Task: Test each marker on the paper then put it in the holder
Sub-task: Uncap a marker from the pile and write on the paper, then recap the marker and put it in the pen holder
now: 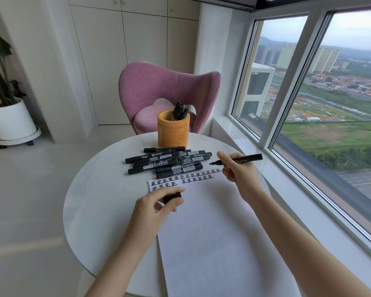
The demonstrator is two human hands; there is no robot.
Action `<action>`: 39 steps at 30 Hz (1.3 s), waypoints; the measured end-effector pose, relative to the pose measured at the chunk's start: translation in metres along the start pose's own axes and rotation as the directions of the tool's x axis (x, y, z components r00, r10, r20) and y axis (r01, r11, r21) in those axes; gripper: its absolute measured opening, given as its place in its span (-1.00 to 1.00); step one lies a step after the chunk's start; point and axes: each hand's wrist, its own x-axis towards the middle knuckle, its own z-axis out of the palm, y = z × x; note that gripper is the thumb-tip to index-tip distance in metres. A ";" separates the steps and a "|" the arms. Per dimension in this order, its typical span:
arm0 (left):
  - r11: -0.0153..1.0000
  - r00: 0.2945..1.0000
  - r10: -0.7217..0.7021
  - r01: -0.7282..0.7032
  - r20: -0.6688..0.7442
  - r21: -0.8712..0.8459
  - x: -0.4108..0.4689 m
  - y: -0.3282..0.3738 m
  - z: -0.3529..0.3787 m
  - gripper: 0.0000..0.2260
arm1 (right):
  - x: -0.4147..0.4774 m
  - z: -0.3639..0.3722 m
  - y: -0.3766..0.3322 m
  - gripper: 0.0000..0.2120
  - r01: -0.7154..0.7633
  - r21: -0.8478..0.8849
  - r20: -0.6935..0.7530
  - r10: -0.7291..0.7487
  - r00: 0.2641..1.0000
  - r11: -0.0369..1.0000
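My right hand (pixel 238 169) holds an uncapped black marker (pixel 247 157) level above the table, its tip pointing left over the paper's far right corner. My left hand (pixel 156 202) grips the marker's black cap (pixel 172 197) over the paper's left edge. The white paper (pixel 212 228) lies on the round white table (pixel 99 200), with two rows of black test marks along its far edge. Several capped black markers (pixel 167 162) lie in a pile just beyond the paper. Behind the pile stands the orange holder (pixel 173 133) with a few markers inside.
A pink chair (pixel 167 91) stands behind the table. A window and its sill (pixel 287 189) run along the right. A white plant pot (pixel 11 123) sits on the floor at far left.
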 end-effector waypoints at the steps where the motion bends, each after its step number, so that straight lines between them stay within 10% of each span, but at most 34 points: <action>1: 1.000 1.000 -0.011 0.010 -0.007 -0.023 0.001 0.000 0.000 -0.83 | -0.006 0.002 -0.002 -0.74 -0.004 0.015 0.021 0.004 1.000 1.000; 23: 0.982 0.995 -0.070 0.058 -0.065 -0.178 -0.002 0.016 0.008 -0.84 | -0.088 0.063 -0.007 -0.62 -0.014 0.066 0.158 0.004 0.987 0.998; 39: 0.977 0.967 0.177 -0.150 -0.184 0.149 -0.004 0.023 0.001 -0.78 | -0.090 0.076 -0.011 -0.58 -0.125 0.144 0.217 0.092 0.972 0.982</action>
